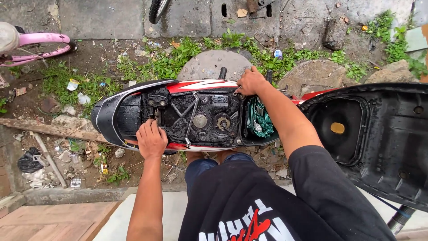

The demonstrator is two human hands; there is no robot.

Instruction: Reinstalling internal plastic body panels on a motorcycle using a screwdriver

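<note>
I look down on the rear of a motorcycle (111, 114) with red, white and black bodywork. Its seat (379, 134) is flipped open to the right, underside up. The dirty black under-seat tray (200, 118) lies exposed, with a round cap and brackets. My left hand (151, 139) rests on the near edge of the tray, by the seat latch, fingers curled on the plastic. My right hand (251, 81) presses on the far edge of the tray, fingertips at a bolt spot. A green and white folded cloth (258, 119) sits in the storage well.
A pink bicycle (38, 44) stands at the top left. Weeds, litter and stones cover the dirt beyond the motorcycle. A wooden plank (49, 129) lies at the left. Pale pavement and reddish tiles are under me.
</note>
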